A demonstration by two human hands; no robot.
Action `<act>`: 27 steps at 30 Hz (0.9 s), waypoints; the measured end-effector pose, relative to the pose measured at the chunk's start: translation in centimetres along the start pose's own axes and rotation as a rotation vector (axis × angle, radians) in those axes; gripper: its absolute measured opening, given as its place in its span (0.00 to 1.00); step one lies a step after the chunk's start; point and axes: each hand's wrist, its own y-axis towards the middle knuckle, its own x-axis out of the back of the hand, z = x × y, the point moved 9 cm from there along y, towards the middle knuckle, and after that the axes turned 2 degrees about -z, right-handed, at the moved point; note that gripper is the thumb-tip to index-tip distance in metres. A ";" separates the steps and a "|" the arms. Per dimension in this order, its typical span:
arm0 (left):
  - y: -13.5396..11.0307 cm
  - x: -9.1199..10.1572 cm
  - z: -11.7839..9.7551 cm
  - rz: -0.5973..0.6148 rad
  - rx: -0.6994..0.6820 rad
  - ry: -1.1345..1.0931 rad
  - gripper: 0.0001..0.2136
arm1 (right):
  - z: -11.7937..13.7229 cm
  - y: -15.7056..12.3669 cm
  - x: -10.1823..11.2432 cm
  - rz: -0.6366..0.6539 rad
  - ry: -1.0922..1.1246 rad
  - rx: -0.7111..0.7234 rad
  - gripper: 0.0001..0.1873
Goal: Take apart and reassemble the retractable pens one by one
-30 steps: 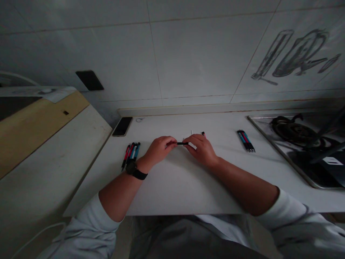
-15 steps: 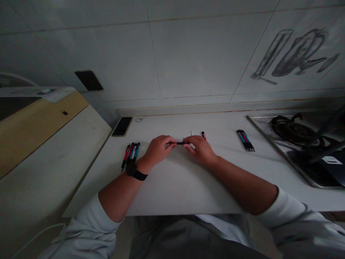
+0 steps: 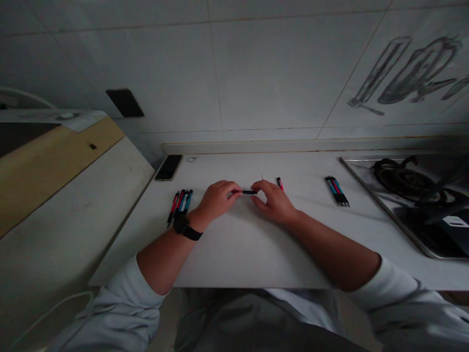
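Observation:
My left hand (image 3: 219,199) pinches a short black pen part (image 3: 249,192) above the white counter, between thumb and fingertips. The free end of this part points toward my right hand (image 3: 275,202). There the thumb and forefinger stand apart on either side of the end; whether they touch it is hard to see. Just behind the right hand lies a small red and black pen part (image 3: 280,184). A thin white piece (image 3: 263,177) shows above its knuckles, mostly hidden.
Several red, blue and black pens (image 3: 179,204) lie by my left wrist. Another group of pens (image 3: 337,191) is on the right, near the gas stove (image 3: 399,195). A phone (image 3: 168,167) and a small ring (image 3: 191,159) rest at the back left of the counter (image 3: 238,254).
My right thumb and forefinger have spread apart, showing more of the black part's end. The left hand keeps its pinch. The whole view has shifted slightly.

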 end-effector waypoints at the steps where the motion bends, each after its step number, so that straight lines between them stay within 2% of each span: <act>1: 0.0 0.0 0.0 0.001 -0.004 -0.001 0.01 | 0.0 0.0 0.0 0.002 -0.002 0.005 0.09; 7: 0.0 0.0 0.0 0.014 -0.012 0.007 0.02 | -0.7 0.0 -0.2 0.012 -0.035 -0.026 0.08; 13: 0.1 0.0 -0.1 0.008 -0.031 0.021 0.02 | -0.7 0.0 -0.2 0.004 -0.041 0.007 0.07; 20: 0.0 -0.5 -0.1 0.040 -0.049 0.058 0.03 | -0.4 0.2 -0.5 0.063 -0.092 0.016 0.14; 27: -0.1 -0.5 -0.6 0.058 -0.092 0.117 0.04 | -0.5 0.3 -0.9 0.108 -0.147 0.029 0.27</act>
